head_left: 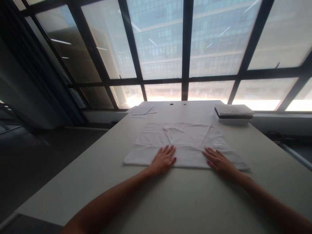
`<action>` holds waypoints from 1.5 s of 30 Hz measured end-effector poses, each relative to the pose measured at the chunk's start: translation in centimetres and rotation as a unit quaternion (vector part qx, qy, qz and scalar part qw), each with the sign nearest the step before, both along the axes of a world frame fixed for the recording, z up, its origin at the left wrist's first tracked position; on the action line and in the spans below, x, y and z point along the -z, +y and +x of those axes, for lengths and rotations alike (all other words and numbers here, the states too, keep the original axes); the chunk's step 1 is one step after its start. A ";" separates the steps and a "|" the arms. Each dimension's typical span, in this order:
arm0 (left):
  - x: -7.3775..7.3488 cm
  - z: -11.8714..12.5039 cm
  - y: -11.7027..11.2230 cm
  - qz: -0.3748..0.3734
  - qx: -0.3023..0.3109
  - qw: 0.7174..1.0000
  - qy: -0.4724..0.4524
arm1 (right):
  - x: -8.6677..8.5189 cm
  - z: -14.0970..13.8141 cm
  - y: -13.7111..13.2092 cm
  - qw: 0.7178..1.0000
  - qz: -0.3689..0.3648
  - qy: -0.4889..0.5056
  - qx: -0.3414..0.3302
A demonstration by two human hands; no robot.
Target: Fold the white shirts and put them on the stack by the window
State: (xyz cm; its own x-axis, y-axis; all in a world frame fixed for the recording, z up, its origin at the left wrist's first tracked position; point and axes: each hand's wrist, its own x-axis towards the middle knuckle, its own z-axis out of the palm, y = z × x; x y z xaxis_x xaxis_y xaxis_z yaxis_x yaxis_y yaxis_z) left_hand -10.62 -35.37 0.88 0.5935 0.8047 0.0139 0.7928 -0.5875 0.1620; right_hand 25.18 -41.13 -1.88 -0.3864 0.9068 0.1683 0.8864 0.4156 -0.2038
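A white folded cloth, seemingly a garment [187, 135], lies flat on the white table [102, 169], with creases and slanting fold lines across its far part. My left hand [163, 160] rests palm down on the near edge of the cloth, left of its middle, fingers stretched out. On the right part of the same near edge lies my right hand [219, 163], also flat with the fingers spread. Neither hand grips anything. The cloth's underside and inner layers are hidden.
At the far right of the table sits a stack of folded cloths [234, 112], white with a dark layer. Several white sheets [143, 110] lie at the far left. Large framed windows [158, 39] rise behind the table, and a dark curtain [36, 65] hangs at left.
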 end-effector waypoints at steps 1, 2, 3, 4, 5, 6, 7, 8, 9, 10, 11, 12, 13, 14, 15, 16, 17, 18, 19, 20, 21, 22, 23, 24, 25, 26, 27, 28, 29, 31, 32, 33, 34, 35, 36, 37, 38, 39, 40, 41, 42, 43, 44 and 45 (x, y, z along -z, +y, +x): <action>0.0 -0.9 0.0 0.002 -0.014 1.000 0.003 | 0.1 0.1 0.0 1.000 0.002 0.002 0.000; 0.0 -1.9 0.0 0.004 -0.026 1.000 0.006 | 0.3 0.1 0.1 1.000 0.005 0.005 -0.001; 0.0 -2.8 -0.1 0.007 -0.036 0.999 0.009 | 0.4 0.2 0.1 1.000 0.007 0.008 -0.001; 0.0 -3.8 -0.1 0.009 -0.045 0.999 0.013 | 0.6 0.3 0.2 1.000 0.009 0.010 -0.003; 0.0 -4.7 -0.1 0.011 -0.053 0.998 0.017 | 0.8 0.4 0.2 1.000 0.010 0.011 -0.004; -0.1 -5.6 -0.2 0.014 -0.064 0.998 0.021 | 0.9 0.4 0.3 1.000 0.011 0.011 -0.005; -0.1 -6.6 -0.2 0.015 -0.076 0.997 0.025 | 1.0 0.5 0.3 1.000 0.011 0.011 -0.006; -0.1 -7.5 -0.1 0.016 -0.089 0.996 0.029 | 1.0 0.5 0.3 1.000 0.013 0.010 -0.005; -0.1 -8.4 -0.1 0.017 -0.104 0.994 0.033 | 1.0 0.4 0.3 1.000 0.014 0.010 -0.005; -0.1 -9.3 0.0 0.017 -0.120 0.992 0.037 | 0.9 0.4 0.2 1.000 0.015 0.010 -0.004; -0.1 -10.2 0.1 0.018 -0.138 0.989 0.041 | 0.9 0.4 0.2 1.000 0.015 0.010 -0.003; 0.0 -11.1 0.2 0.020 -0.156 0.987 0.044 | 0.8 0.3 0.2 1.000 0.015 0.009 -0.002; 0.0 -12.0 0.3 0.024 -0.175 0.983 0.047 | 0.7 0.3 0.1 1.000 0.014 0.008 -0.001; 0.1 -12.9 0.4 0.027 -0.193 0.980 0.049 | 0.7 0.2 0.1 1.000 0.013 0.007 -0.001; 0.2 -13.7 0.4 0.030 -0.210 0.976 0.051 | 0.6 0.2 0.1 1.000 0.012 0.006 0.001; 0.2 -14.4 0.4 0.032 -0.227 0.972 0.053 | 0.6 0.2 0.1 1.000 0.011 0.006 0.002; 0.3 -15.1 0.4 0.034 -0.244 0.968 0.054 | 0.7 0.2 0.1 1.000 0.010 0.005 0.003; 0.3 -15.7 0.4 0.035 -0.260 0.964 0.053 | 0.7 0.2 0.1 1.000 0.008 0.004 0.003; 0.3 -16.2 0.4 0.037 -0.272 0.960 0.048 | 0.7 0.2 0.1 1.000 0.006 0.004 0.003; 0.2 -16.6 0.5 0.044 -0.279 0.958 0.040 | 0.8 0.3 0.2 1.000 0.005 0.004 0.004; 0.1 -17.0 0.7 0.053 -0.282 0.958 0.026 | 0.8 0.3 0.2 1.000 0.004 0.004 0.005; -0.1 -17.4 0.9 0.064 -0.283 0.957 0.007 | 0.8 0.3 0.2 1.000 0.003 0.004 0.006; -0.3 -17.7 1.2 0.077 -0.286 0.955 -0.013 | 0.8 0.3 0.2 1.000 0.004 0.005 0.007; -0.4 -18.0 1.5 0.090 -0.293 0.951 -0.032 | 0.8 0.3 0.2 1.000 0.003 0.005 0.008; -0.6 -18.3 1.8 0.101 -0.306 0.945 -0.047 | 0.7 0.3 0.2 1.000 0.002 0.005 0.008; -0.8 -18.5 2.1 0.108 -0.323 0.938 -0.057 | 0.7 0.3 0.2 1.000 0.000 0.004 0.008; -0.9 -18.7 2.3 0.113 -0.341 0.931 -0.061 | 0.7 0.3 0.2 1.000 -0.002 0.004 0.007; -1.1 -18.9 2.6 0.114 -0.358 0.925 -0.061 | 0.7 0.3 0.2 1.000 -0.003 0.003 0.008; -1.1 -19.0 2.8 0.113 -0.371 0.920 -0.057 | 0.7 0.3 0.2 1.000 -0.003 0.003 0.008; -1.2 -19.2 3.1 0.108 -0.389 0.914 -0.045 | 0.7 0.3 0.2 1.000 0.000 0.003 0.008; -1.2 -19.3 3.2 0.104 -0.395 0.912 -0.039 | 0.7 0.3 0.2 1.000 0.003 0.004 0.009; -1.2 -19.4 3.2 0.100 -0.399 0.911 -0.034 | 0.7 0.2 0.2 1.000 0.005 0.005 0.010; -1.2 -19.5 3.3 0.095 -0.401 0.911 -0.031 | 0.7 0.2 0.2 1.000 0.007 0.005 0.011; -1.2 -19.5 3.3 0.091 -0.402 0.911 -0.028 | 0.7 0.2 0.2 1.000 0.008 0.006 0.012; -1.1 -19.6 3.3 0.087 -0.402 0.911 -0.026 | 0.7 0.2 0.2 1.000 0.009 0.006 0.014; -1.1 -19.7 3.3 0.082 -0.402 0.912 -0.023 | 0.7 0.1 0.2 1.000 0.011 0.008 0.015; -1.1 -19.8 3.3 0.078 -0.401 0.912 -0.019 | 0.7 0.1 0.2 1.000 0.013 0.008 0.016; -1.1 -19.9 3.2 0.075 -0.399 0.914 -0.013 | 0.7 0.1 0.2 1.000 0.016 0.009 0.018; -1.1 -20.0 3.2 0.071 -0.397 0.915 -0.006 | 0.7 0.1 0.2 1.000 0.017 0.008 0.019; -1.2 -20.1 3.1 0.068 -0.393 0.917 0.001 | 0.7 0.1 0.2 1.000 0.018 0.005 0.021; -1.3 -20.1 3.0 0.067 -0.391 0.918 0.008 | 0.8 0.1 0.2 1.000 0.018 0.002 0.022; -1.4 -20.0 2.9 0.070 -0.391 0.918 0.014 | 0.8 0.2 0.2 1.000 0.017 -0.002 0.024; -1.6 -19.9 2.8 0.080 -0.391 0.917 0.016 | 0.9 0.2 0.2 1.000 0.018 -0.006 0.025; -1.8 -19.6 2.7 0.098 -0.387 0.916 0.014 | 1.0 0.2 0.3 0.999 0.020 -0.009 0.025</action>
State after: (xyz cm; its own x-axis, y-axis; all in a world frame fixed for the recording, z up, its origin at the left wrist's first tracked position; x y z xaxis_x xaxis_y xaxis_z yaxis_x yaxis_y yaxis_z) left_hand -30.23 -32.71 2.64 -0.1529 0.9683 0.1977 0.9866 0.1381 0.0865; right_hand 25.42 -40.87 -2.88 -0.3439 0.9180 0.1977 0.9096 0.3779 -0.1726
